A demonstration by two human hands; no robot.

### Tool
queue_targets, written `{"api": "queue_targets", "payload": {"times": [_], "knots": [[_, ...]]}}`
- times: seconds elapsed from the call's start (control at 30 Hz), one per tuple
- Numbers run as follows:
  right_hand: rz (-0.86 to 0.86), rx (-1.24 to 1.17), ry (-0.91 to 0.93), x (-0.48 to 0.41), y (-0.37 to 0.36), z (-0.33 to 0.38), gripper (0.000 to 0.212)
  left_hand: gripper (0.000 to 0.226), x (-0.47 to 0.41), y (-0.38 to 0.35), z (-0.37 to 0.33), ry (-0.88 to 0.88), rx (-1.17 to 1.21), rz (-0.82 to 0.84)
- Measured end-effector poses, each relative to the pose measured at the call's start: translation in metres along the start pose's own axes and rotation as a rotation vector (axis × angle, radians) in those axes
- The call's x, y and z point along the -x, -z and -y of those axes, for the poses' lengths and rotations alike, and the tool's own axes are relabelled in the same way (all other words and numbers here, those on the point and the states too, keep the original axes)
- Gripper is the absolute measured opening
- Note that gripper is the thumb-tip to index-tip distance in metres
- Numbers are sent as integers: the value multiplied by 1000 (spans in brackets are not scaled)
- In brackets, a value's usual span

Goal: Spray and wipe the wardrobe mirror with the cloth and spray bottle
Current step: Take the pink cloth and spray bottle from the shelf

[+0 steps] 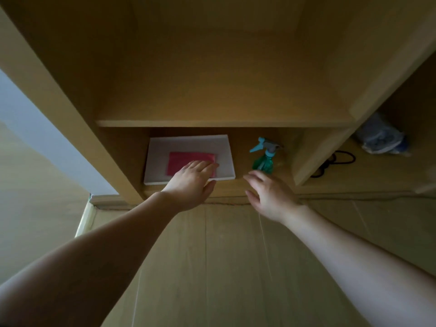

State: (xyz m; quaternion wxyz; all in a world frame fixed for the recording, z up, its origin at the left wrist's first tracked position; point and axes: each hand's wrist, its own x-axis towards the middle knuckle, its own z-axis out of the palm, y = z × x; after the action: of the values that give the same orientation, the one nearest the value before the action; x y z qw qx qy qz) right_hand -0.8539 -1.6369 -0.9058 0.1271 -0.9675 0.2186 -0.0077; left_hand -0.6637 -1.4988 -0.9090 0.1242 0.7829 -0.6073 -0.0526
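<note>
Pink cloth (pixel 191 162) lies folded flat on a white board (pixel 188 159) in the low shelf space of a light wooden wardrobe (pixel 212 90). The left hand (pixel 191 185) reaches over the board, palm down, and its fingers (pixel 203 167) lie spread on the near edge of the cloth. They are flat and open, not closed around it. To the right of the board stands a green spray bottle (pixel 263 158) with a pale blue trigger top. It stands upright on the same shelf floor, apart from the board. The right hand (pixel 271 198) is just in front of the bottle, with its fingers (pixel 256 177) open and a little curled. The fingertips are very near the bottom of the bottle, but I cannot tell if they touch it. This hand holds nothing. Above both things is a wide shelf (pixel 224 123) with dim space over it. In the next part of the wardrobe, to the right, a bunched blue and white bag (pixel 379 135) sits at the back, and a black cord (pixel 337 161) lies looped near it. Both bare arms stretch out from the bottom of the view over a pale wooden floor (pixel 224 267). A light blue wall (pixel 35 128) shows at the left.
</note>
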Motion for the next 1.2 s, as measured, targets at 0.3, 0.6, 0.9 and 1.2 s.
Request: {"api": "queue_targets", "payload": {"times": [0.3, 0.6, 0.9, 1.2], "knots": [[19, 133, -208, -35, -11, -56, 62, 55, -32, -17, -1, -44, 6, -78], [-64, 298, -282, -73, -53, -107, 86, 63, -26, -48, 4, -44, -24, -69], [-159, 232, -325, -96, -46, -103, 66, 63, -25, -45, 8, -50, -42, -109], [-318, 102, -218, -75, -45, -94, 30, 61, -19, -39, 6, -113, -88, -135]]}}
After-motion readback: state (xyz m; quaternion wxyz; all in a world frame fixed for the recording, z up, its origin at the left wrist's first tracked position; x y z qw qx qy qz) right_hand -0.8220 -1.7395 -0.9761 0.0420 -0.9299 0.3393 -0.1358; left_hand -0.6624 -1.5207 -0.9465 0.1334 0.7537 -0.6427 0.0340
